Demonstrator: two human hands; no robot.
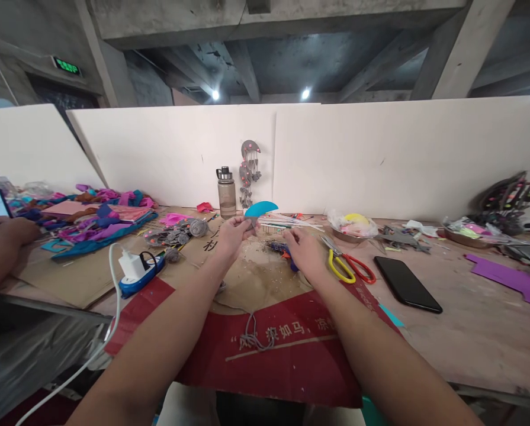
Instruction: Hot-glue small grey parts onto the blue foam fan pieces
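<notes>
Between its thumb and fingers, my left hand (234, 236) pinches a blue crescent-shaped piece (261, 209), with a grey part at its lower edge. My right hand (304, 253) is to the right, over the brown board (247, 281), fingers curled; whether anything is between its fingertips is too small to tell. Small dark items with orange and blue bits (279, 248) lie beside my right hand. Scissors with yellow and red handles (345, 265) rest just right of it. Loose grey yarn (258, 337) lies on the red sheet (286, 370) between my forearms.
A bottle (227, 192) stands at the back, near a grey hanging ornament (250, 168). Grey yarn (198, 227) and a blue power strip (143, 277) are left; a black phone (407, 284) and a bowl (352, 228) are right. Another person's hand (13, 231) is far left.
</notes>
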